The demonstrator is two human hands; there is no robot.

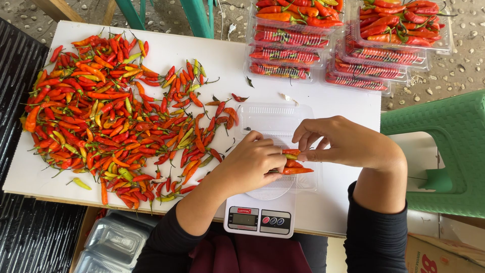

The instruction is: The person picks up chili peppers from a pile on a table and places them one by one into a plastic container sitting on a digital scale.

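Observation:
A clear plastic clamshell tray lies open on a white kitchen scale at the front of the white table. A few red and orange chilies lie in the tray's near half. My left hand is closed around the stem ends of these chilies. My right hand hovers just right of them, its fingertips touching the top chili. A wide heap of loose red, orange and green chilies covers the table's left half.
Stacks of filled, closed clamshell trays of chilies stand at the table's far right. A green plastic stool is to the right. Empty clear trays sit below the table's front left. A cardboard box is at bottom right.

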